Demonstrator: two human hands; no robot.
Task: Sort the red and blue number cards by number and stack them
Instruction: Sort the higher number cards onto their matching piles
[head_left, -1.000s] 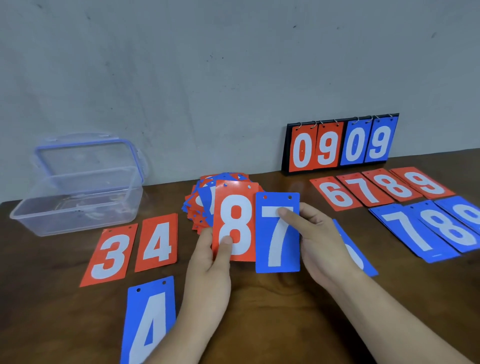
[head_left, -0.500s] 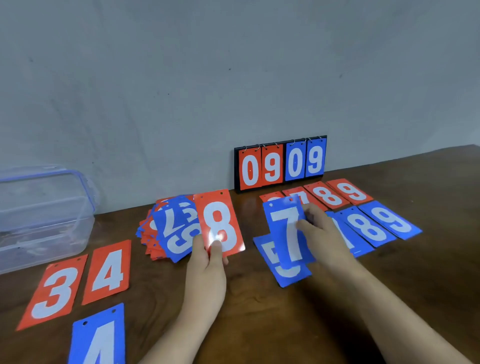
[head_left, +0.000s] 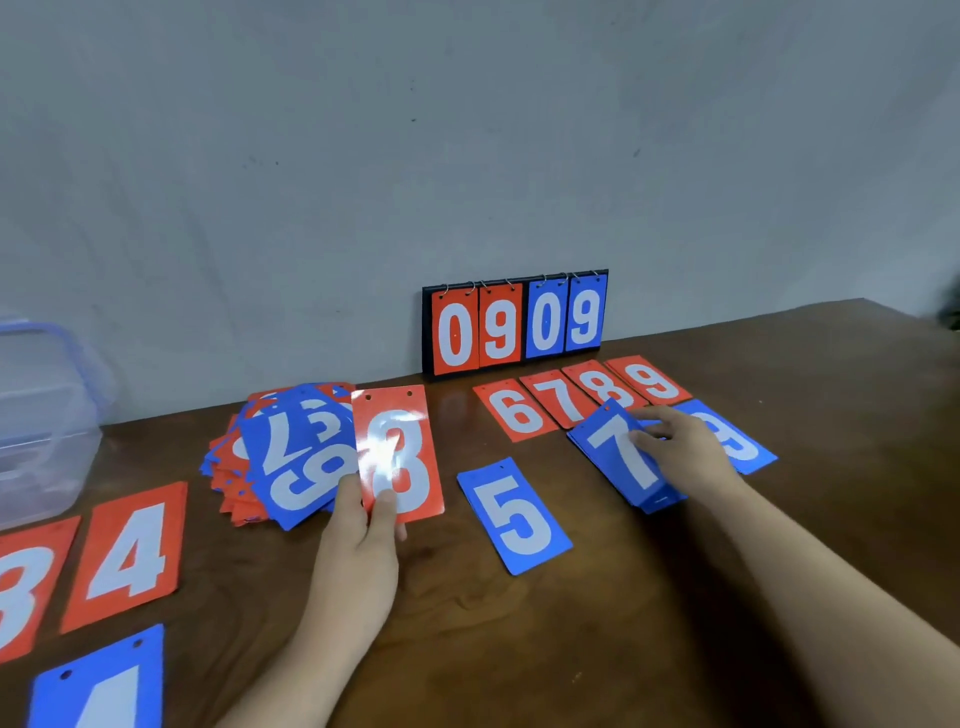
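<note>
Number cards lie in groups across the wooden table (head_left: 675, 597). My left hand (head_left: 358, 540) pinches the red 8 card (head_left: 400, 457) at its lower edge, thumb on the face and fingers behind. The card is tilted up off the table, just right of the unsorted pile (head_left: 228, 467) of red and blue cards (a blue 7 and a blue 9 lie on top; I cannot tell whether my fingers touch them too).

My right hand (head_left: 685, 452) grips the blue 7 card (head_left: 618, 457) by its right long edge, thumb on the face. The card rests on a stack of blue cards toward the right side of the table. A further blue card (head_left: 743, 447), its digit partly hidden, lies just beyond that hand.

Layout of the remaining items:
- Back edge: a row of red cards (head_left: 576, 400) reading 6, 7, 8, 9, overlapped, in front of the flip scoreboard (head_left: 514, 327) showing 0909, which stands against the wall.
- Middle of the table: the blue 5 card (head_left: 514, 514), flat and alone, between my hands.
- Left edge: the red 4 card (head_left: 130, 551) beside a cut-off red card (head_left: 21, 587), and a clear plastic box (head_left: 41, 415) behind them.
- Near-left corner: a cut-off blue card (head_left: 98, 691).
</note>
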